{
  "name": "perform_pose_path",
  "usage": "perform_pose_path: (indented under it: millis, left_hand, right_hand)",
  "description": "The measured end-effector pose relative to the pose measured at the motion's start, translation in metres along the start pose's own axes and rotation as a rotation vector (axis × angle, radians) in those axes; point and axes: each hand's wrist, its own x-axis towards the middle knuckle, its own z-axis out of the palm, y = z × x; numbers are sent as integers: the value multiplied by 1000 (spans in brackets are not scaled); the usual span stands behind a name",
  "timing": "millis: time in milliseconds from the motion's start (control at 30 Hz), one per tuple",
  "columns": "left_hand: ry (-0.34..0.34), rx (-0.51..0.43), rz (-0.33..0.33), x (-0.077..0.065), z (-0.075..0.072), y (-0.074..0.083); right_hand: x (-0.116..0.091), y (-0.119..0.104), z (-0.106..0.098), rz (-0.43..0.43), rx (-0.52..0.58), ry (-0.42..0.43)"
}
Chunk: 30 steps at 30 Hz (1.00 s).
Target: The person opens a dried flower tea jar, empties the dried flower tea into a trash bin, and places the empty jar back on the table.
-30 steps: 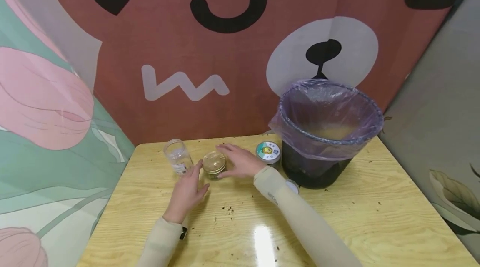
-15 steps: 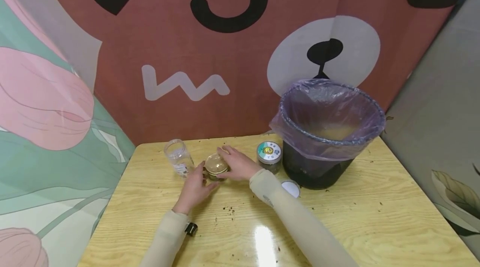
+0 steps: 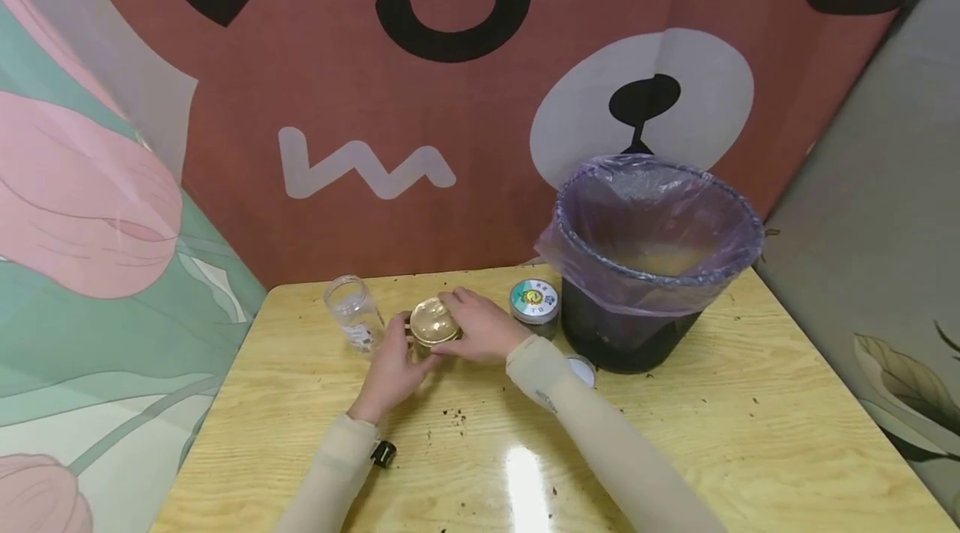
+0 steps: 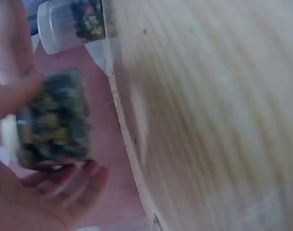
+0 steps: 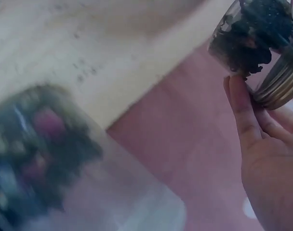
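A small clear jar [image 4: 55,120] packed with dark and yellow dried bits, like flower tea, has a gold screw lid [image 3: 432,321]. My left hand [image 3: 393,371] grips its side, thumb on one side and fingers on the other. My right hand [image 3: 483,329] holds the gold lid from the right; in the right wrist view its fingers [image 5: 245,108] lie against the lid's rim. In the left wrist view, wall shows between the jar's base and the table edge, so the jar is slightly raised. Part of it is hidden behind both hands.
An open clear jar [image 3: 354,315] stands left on the wooden table [image 3: 675,450]. To the right are a jar with a printed lid [image 3: 535,304], a white round lid [image 3: 581,371] and a black bin [image 3: 630,333] lined with purple plastic. Dark crumbs [image 3: 453,418] dot the table.
My left hand has moved right and closed round the jar, and my right hand has taken hold of its lid. The jar has shifted slightly; its lid now tilts more toward the camera.
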Motion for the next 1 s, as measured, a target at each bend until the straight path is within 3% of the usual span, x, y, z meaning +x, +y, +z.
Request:
perform_pose_path:
  millis: [167,400,667,833,1000]
  left_hand:
    - [-30,-161,33,2,-2,11]
    - [-93,-366,76,5,6,31]
    - [-126,-515,108,6,27,60]
    - [-178,-552,125,2,41,78]
    - [-213,-522,202,-1,51,92]
  right_hand:
    - [-18,-5,-23,-56,-17,48]
    - [-52,-12,-47,-118,56,117]
    - [-87,-12,-65,-67,88,169]
    - [-100,-13,-65,-6,-27,207]
    - [-105,-21,-57,-4,-235,332]
